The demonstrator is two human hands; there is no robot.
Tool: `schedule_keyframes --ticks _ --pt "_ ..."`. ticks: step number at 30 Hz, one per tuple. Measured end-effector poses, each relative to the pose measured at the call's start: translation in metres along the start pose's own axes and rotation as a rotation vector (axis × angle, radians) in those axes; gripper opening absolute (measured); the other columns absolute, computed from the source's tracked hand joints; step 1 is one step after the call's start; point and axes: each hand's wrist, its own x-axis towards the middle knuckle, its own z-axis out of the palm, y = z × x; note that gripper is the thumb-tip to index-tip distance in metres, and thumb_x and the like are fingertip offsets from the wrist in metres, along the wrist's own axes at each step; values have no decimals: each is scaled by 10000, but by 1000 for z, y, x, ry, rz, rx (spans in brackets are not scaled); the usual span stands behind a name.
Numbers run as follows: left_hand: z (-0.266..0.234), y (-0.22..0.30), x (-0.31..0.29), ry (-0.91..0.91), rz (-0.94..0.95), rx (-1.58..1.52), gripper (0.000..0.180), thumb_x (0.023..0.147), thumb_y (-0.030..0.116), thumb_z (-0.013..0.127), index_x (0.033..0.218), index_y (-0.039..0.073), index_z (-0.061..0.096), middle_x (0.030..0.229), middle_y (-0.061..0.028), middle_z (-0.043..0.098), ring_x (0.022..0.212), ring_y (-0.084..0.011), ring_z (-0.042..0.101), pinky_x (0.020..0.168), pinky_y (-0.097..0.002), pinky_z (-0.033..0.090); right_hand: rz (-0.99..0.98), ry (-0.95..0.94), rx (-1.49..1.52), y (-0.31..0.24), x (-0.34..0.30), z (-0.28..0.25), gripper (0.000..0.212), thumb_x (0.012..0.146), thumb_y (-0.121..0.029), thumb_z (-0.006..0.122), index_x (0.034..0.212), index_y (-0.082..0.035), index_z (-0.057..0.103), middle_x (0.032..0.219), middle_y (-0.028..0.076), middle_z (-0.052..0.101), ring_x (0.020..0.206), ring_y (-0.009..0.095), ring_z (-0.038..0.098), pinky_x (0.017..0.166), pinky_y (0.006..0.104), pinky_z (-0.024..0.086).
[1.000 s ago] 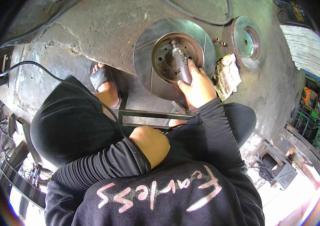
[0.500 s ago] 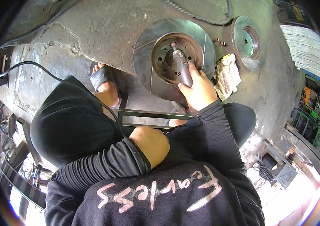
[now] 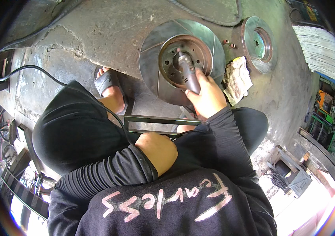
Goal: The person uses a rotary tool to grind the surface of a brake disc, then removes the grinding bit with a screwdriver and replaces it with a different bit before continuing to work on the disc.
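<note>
In my right hand [image 3: 210, 96] is a die grinder [image 3: 191, 80], its body gripped between thumb and fingers. Its small pinkish grinding tip [image 3: 178, 50], blurred, points away from me over the hub recess of a large brake disc [image 3: 154, 65]. Whether the tip touches the metal cannot be made out. Bolt holes ring the disc's centre, and slots cross its flat outer face. My left hand [image 3: 158, 151] rests bent at my lap, close to a black cable; its fingers are hidden from view.
Right of the disc lie a crumpled, stained cloth [image 3: 238, 80] and two small reddish cylinders [image 3: 225, 41]. A second brake disc [image 3: 250, 41] is farther right. A metal frame [image 3: 161, 121] stands between my legs. A black cable [image 3: 43, 69] crosses my left knee; a ribbed hose [image 3: 203, 16] runs behind.
The grinder's tip has shifted slightly left and nearer inside the disc's recess, along with my right hand. My left hand stays where it was.
</note>
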Motion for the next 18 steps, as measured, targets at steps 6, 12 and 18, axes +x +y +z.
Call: schedule_keyframes --ticks 6,12,18 --pt "-4 -2 1 -53 -3 -10 218 787 135 528 895 -28 626 772 -137 637 652 -260 665 501 -372 515 -10 18 27 3 1 -2 714 774 -280 661 1378 -37 367 1109 310 543 959 430 607 819 439 504" --pt "2 -1 0 -10 -16 7 215 783 140 531 892 -18 627 774 -133 638 653 -259 663 509 -371 517 -17 -3 13 -1 -2 -1 722 772 -284 657 1388 -50 361 1110 295 546 966 421 603 821 439 500" --pt "2 0 1 -22 -6 16 217 782 141 534 890 -24 625 776 -133 639 663 -263 665 527 -366 521 1 -5 19 4 -3 -1 702 774 -284 656 1373 -32 390 1105 273 560 966 404 606 825 434 500"
